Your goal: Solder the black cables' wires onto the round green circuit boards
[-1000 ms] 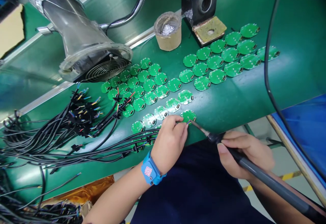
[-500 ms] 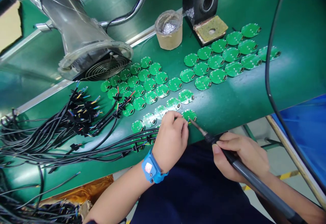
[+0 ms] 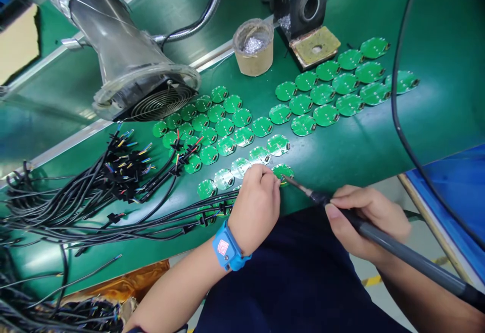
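Note:
My left hand (image 3: 255, 204), with a blue wrist strap (image 3: 226, 249), is closed in a pinch and holds a thin wire end against a round green circuit board (image 3: 283, 171) at the near edge of the green bench. My right hand (image 3: 366, 222) grips a grey soldering iron (image 3: 397, 254). Its metal tip (image 3: 293, 184) touches the same board beside my left fingertips. More round green boards (image 3: 227, 131) lie in rows just beyond my left hand.
A bundle of black cables (image 3: 94, 191) with coloured wire ends lies to the left. A fume extractor duct with a fan grille (image 3: 151, 98) hangs over the bench. Behind stand a cup of solder scraps (image 3: 253, 47), an iron stand with sponge (image 3: 306, 25) and another group of boards (image 3: 341, 88).
The iron's handle has dropped to a flatter angle and my right hand has shifted slightly right. My left hand stays pinched at the board.

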### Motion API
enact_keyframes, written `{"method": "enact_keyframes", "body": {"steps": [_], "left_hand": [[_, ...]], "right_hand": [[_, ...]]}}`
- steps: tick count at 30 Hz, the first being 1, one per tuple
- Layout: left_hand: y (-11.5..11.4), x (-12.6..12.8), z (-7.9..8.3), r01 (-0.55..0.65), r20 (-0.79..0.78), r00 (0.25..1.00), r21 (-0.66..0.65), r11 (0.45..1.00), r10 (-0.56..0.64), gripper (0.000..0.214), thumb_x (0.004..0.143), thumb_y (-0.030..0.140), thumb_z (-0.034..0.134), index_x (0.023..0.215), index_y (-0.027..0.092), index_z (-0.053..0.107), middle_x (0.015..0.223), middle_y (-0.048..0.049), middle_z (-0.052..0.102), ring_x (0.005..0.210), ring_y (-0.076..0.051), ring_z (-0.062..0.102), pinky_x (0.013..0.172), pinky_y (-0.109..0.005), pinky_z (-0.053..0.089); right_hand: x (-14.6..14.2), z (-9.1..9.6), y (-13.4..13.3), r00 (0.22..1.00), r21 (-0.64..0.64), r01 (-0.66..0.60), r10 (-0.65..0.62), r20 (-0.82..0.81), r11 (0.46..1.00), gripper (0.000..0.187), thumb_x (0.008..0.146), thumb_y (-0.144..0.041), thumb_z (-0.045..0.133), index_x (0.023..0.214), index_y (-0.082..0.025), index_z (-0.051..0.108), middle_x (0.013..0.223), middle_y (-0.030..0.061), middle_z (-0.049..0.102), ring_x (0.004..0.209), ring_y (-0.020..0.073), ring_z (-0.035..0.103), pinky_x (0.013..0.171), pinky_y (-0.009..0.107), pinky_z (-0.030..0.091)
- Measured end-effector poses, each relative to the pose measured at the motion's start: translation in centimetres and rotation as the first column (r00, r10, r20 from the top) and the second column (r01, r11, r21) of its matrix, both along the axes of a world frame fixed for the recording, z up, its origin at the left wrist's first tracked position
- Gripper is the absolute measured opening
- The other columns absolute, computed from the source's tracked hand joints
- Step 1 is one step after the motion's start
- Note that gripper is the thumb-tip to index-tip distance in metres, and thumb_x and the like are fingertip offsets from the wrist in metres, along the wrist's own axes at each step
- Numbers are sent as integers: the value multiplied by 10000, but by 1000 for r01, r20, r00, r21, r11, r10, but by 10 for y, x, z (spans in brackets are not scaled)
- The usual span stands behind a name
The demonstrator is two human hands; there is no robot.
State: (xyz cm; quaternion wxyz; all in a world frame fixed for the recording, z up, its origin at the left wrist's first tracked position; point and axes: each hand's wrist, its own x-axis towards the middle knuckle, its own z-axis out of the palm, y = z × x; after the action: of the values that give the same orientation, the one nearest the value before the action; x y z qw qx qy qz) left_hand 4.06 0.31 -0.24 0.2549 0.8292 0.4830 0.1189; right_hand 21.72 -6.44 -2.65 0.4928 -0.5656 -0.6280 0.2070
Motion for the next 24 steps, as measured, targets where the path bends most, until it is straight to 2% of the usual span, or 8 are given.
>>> {"method": "enact_keyframes", "body": {"steps": [9,14,20,22,24], "left_hand": [[1,4,-1,-93,69,993,8,996,93,123,864,90,461,763,140,511,901,-84,484,887,-187,481,807,-363,468],[4,6,-1,-110,94,989,-38,993,113,120,841,69,463,757,135,518,901,-87,469,878,-186,487,815,-367,477],[10,4,1,-105,87,990,-104,989,114,137,828,69,479,713,134,516,882,-80,463,835,-172,491,787,-352,487],[11,3,1,-96,79,991,-115,989,105,141,824,67,485,704,132,522,872,-79,468,821,-169,494,774,-348,491],[13,3,2,-84,79,993,-112,990,93,145,818,62,486,698,133,522,860,-78,472,814,-171,496,763,-350,497]], "right_hand": [[-1,6,4,987,35,-11,5,159,999,120,739,-168,621,802,-208,527,652,-28,595,490,88,556,424,214,424],[0,3,4,999,31,-11,9,53,999,155,712,-134,635,822,-195,543,679,-12,602,500,94,548,427,222,425],[4,1,3,999,18,-34,33,27,999,177,696,-116,652,825,-189,554,690,-10,599,520,105,564,445,235,436],[10,0,3,997,-4,-16,16,-69,1000,189,691,-91,652,822,-189,558,697,2,595,542,122,575,437,244,436],[17,-3,6,978,38,19,-11,-206,999,187,688,-58,638,801,-185,559,660,9,579,528,135,566,396,247,414]]}}
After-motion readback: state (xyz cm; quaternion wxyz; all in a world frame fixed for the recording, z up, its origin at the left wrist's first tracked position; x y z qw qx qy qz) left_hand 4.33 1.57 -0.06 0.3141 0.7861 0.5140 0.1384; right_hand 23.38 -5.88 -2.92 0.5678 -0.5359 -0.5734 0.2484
